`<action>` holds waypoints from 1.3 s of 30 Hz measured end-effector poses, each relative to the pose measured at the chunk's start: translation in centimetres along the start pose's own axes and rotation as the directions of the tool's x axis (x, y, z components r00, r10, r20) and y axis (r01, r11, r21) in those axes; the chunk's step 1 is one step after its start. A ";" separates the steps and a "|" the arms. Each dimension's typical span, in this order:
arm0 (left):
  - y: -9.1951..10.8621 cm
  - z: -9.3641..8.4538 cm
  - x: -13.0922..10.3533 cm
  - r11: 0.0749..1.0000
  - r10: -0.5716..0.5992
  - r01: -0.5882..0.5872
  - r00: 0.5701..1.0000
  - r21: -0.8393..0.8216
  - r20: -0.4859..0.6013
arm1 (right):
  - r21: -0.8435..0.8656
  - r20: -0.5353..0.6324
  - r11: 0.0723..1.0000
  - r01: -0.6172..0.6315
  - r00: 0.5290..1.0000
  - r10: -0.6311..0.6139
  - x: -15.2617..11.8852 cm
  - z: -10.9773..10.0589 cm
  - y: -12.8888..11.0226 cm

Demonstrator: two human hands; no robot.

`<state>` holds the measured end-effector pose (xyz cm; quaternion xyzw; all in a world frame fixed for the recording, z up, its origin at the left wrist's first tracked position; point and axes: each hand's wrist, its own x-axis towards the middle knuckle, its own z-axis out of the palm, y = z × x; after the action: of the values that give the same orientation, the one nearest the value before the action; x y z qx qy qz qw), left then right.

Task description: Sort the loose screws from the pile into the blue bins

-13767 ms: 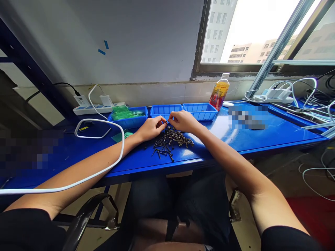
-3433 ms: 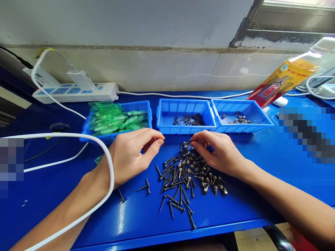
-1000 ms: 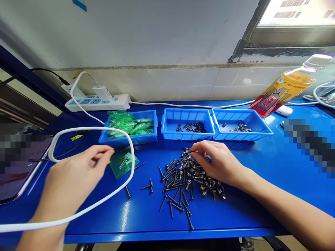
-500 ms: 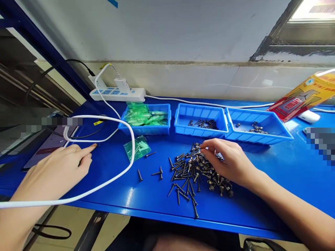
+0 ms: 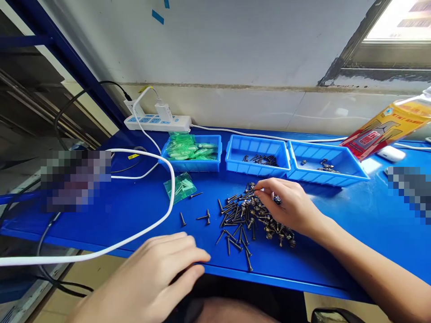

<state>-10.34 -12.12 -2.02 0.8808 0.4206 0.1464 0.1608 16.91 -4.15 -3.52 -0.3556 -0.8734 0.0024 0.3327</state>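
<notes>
My right hand reaches over a pile of dark screws, thumb and forefinger pinched at the pile's upper edge on what looks like a screw, partly hidden by the fingertips. Under and beside its palm lie hex-head bolts. My left hand hovers at the table's front edge with nothing in it, thumb and forefinger apart. A few loose screws and a small green bag of pale pieces lie between the hands and the bins.
Behind the pile stand three blue bins: one with green bags, one with screws, one with a few bolts. A white cable loops across the left side. A power strip and a red-yellow carton stand farther back.
My left hand has moved right and toward me, from the table's left side to its front edge. My right hand stays at the pile, still pinching. The view has shifted slightly.
</notes>
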 end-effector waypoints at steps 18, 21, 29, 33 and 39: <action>-0.2 2.4 12.2 0.986 0.150 -0.165 0.955 -0.037 -0.255 | -0.040 -0.009 0.999 -0.002 1.000 0.002 0.0 0.0 0.2; -0.2 2.6 12.2 0.989 0.110 -0.133 0.956 -0.065 -0.273 | -0.052 -0.001 0.999 -0.012 1.000 0.012 0.2 0.1 0.0; 0.2 2.8 12.2 0.980 0.109 -0.146 0.961 -0.135 -0.253 | -0.067 0.041 0.998 0.002 0.999 0.001 0.0 0.1 -0.2; 0.4 2.3 12.1 0.970 0.135 -0.174 0.965 -0.167 -0.225 | -0.061 0.048 0.998 -0.014 0.999 0.017 -0.1 -0.2 -0.3; -0.1 2.0 12.0 0.967 0.168 -0.213 0.945 -0.137 -0.281 | -0.027 0.039 0.999 -0.018 0.999 0.019 0.0 0.0 -0.4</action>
<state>-2.36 -2.94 -2.42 0.8732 0.3375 0.3130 0.1603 16.65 -4.48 -3.44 -0.3677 -0.8764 0.0007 0.3108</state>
